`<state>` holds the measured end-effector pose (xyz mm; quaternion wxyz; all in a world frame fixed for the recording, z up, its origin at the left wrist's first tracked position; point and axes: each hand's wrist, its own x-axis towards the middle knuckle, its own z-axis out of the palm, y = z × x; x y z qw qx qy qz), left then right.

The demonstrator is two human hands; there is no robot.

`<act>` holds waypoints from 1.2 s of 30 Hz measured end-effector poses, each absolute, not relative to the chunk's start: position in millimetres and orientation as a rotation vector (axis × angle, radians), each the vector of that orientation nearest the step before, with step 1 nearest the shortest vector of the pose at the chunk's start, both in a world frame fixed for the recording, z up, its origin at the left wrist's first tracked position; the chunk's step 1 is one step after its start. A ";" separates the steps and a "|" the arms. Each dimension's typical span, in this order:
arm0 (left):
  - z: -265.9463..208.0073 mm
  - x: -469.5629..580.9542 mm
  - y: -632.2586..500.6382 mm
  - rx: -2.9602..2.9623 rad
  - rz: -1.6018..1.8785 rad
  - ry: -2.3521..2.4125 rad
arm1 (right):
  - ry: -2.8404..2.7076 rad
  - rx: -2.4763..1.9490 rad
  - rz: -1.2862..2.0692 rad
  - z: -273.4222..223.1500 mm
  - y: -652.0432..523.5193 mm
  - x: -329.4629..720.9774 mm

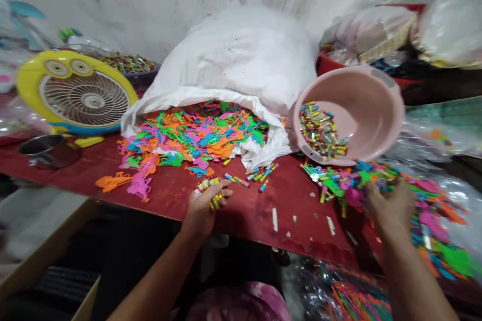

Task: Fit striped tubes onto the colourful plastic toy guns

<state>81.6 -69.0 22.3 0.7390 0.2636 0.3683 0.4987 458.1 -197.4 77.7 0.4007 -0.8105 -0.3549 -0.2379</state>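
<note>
My left hand is closed around several small wrapped tubes with yellow and red bands, above the table's front edge. My right hand reaches over a pile of colourful plastic pieces at the right. Its thumb and fingers look apart, their tips partly lost among the pieces. Loose banded tubes lie on the red table between the hands. Behind my left hand, a white sack lies with its mouth toward me, flat plastic pieces in orange, green, pink and blue spilling out.
A pink basin tilts toward me, more banded tubes inside. To the left stand a yellow fan and a metal mug. A bowl of tubes sits behind the fan. Paper scraps dot the red table.
</note>
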 end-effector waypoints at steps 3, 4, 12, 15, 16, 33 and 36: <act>23.4 69.4 -63.2 0.596 1.188 0.879 | -1.161 -1.969 -0.664 59.7 -176.9 402.7; 22.4 67.0 -62.0 0.623 1.196 0.894 | -1.309 -1.900 -0.530 52.8 -166.2 378.9; 14.7 60.9 -61.5 0.663 1.231 0.934 | -2.001 -1.578 0.055 34.9 -54.5 251.5; 14.6 57.9 -60.9 0.651 1.212 0.947 | -1.979 -1.720 0.078 34.1 -22.6 236.0; 14.0 56.9 -60.6 0.649 1.209 0.954 | -1.952 -1.754 0.089 33.0 -15.9 231.3; 11.1 62.5 -47.0 0.674 1.142 0.907 | -1.035 -1.568 0.598 21.9 26.2 227.6; 12.6 62.3 -44.9 0.645 1.131 0.912 | -0.954 -1.483 0.649 30.9 -0.3 235.6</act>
